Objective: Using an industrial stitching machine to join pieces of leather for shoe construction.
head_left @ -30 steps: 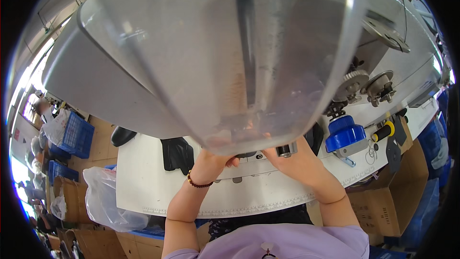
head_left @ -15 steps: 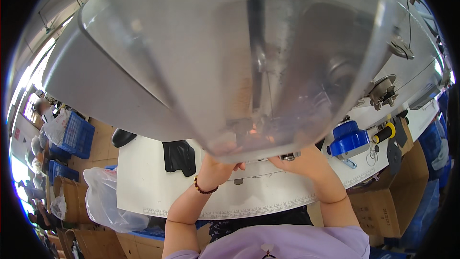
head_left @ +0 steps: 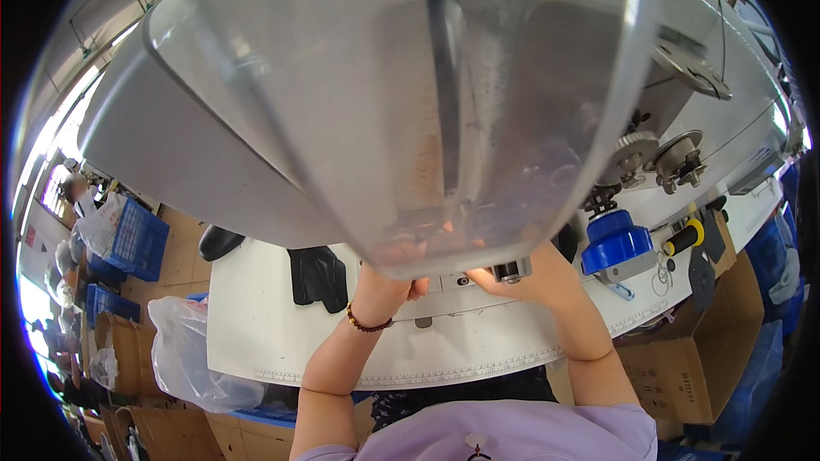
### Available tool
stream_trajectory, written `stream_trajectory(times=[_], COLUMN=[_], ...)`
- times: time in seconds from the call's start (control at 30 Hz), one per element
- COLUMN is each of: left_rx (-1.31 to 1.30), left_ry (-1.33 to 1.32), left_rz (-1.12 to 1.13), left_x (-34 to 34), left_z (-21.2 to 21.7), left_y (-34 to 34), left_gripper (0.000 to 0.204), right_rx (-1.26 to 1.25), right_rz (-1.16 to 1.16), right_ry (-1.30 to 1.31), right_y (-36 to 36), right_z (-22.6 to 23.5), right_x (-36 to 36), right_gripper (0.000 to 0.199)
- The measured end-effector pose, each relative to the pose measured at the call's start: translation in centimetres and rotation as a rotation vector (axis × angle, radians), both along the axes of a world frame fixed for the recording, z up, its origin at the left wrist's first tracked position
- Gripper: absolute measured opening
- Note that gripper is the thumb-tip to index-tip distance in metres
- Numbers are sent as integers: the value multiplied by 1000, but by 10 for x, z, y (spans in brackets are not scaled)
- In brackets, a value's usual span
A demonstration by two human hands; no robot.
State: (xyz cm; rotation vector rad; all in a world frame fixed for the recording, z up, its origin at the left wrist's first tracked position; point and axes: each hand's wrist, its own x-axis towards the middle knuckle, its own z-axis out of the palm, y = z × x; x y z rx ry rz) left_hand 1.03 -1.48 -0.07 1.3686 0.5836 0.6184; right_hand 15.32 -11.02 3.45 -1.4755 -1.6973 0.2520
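Note:
My left hand [head_left: 384, 287] and my right hand [head_left: 531, 278] reach in under the head of a grey sewing machine [head_left: 205, 145]. A clear, smeared plastic guard [head_left: 401, 213] hangs in front of them. Most of my fingers lie behind it and look blurred, so whether they hold anything is hidden. A few left fingertips curl out below the guard's lower edge. Beside that edge, a small metal cylinder part [head_left: 510, 271] sits next to my right fingers. Both wrists are close to the white table [head_left: 470, 341], and a beaded bracelet [head_left: 369, 323] circles the left one.
Black cut pieces [head_left: 318, 280] lie left of my hand. To the right are a blue motor-like part [head_left: 615, 243], metal thread discs [head_left: 681, 162] and a yellow-black handled tool [head_left: 685, 237]. A cardboard box [head_left: 700, 350] stands at the right, a plastic bag [head_left: 201, 358] at the left.
The guard's right edge has shifted left, uncovering metal gear-like parts above the blue part. My right hand has moved slightly, and the small metal cylinder shows more. My left hand stays nearly in place.

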Motion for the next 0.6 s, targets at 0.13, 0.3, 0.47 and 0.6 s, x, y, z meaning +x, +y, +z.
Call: stream_trajectory(times=[0.13, 0.3, 0.47, 0.6], left_rx=[82, -45, -70, -24], left_ry=[-21, -31, -21, -61], left_rz=[-7, 11, 41, 17], left_x=[1, 4, 4, 0], left_z=[2, 9, 7, 0], left_y=[0, -2, -1, 9], left_gripper=[26, 25, 21, 16], right_rx=[63, 7, 216, 126], right_rz=[9, -14, -29, -5], right_ry=[40, 71, -56, -106], right_y=[3, 3, 7, 0], right_z=[-6, -7, -19, -18], right_x=[1, 1, 2, 2], right_gripper=[17, 16, 16, 18])
